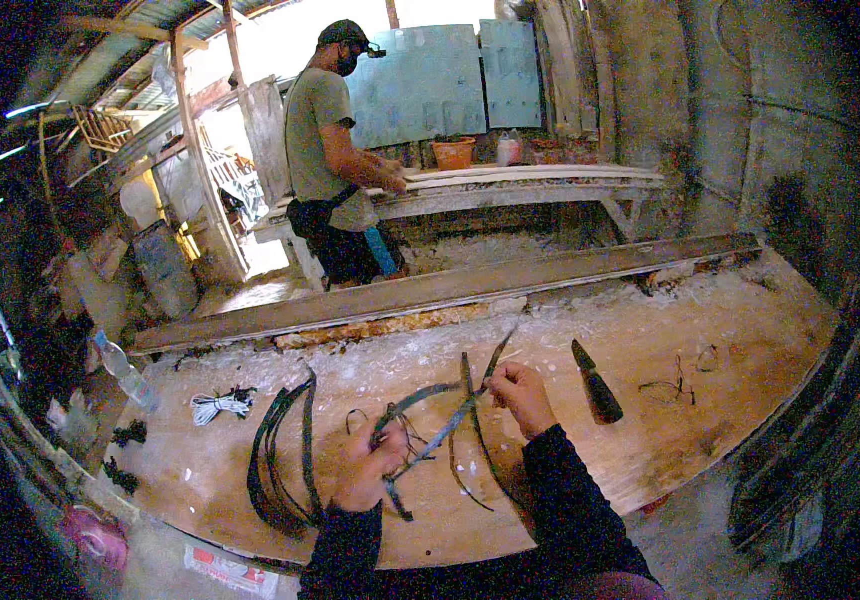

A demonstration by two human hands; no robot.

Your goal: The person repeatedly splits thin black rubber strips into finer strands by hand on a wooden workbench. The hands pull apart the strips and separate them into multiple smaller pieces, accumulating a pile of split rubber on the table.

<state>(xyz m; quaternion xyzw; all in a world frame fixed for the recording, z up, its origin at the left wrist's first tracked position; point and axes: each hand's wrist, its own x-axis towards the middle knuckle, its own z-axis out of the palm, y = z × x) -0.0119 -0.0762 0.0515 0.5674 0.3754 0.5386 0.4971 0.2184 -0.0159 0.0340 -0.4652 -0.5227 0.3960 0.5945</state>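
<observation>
At lower centre, inside the edges of the plywood worktop (690, 440), the right hand (522, 398) tightly pinches a dark strip (444, 430), the left hand (370, 465) curls, its blurred grip unclear, and a bench (530, 190) stands upper centre.

Dressed in black, long-sleeved, both hands bare.

Wears a left sleeve (342, 548) at the lower centre of the frame and a right sleeve (582, 500) farther right, both near-black, plain and softly creased, reaching to the wrists. Shows a bare left hand (368, 470), slightly blurred, and a bare right hand (524, 402). Shows a dull maroon patch (610, 588) at the lower edge, too dim to make out.
</observation>
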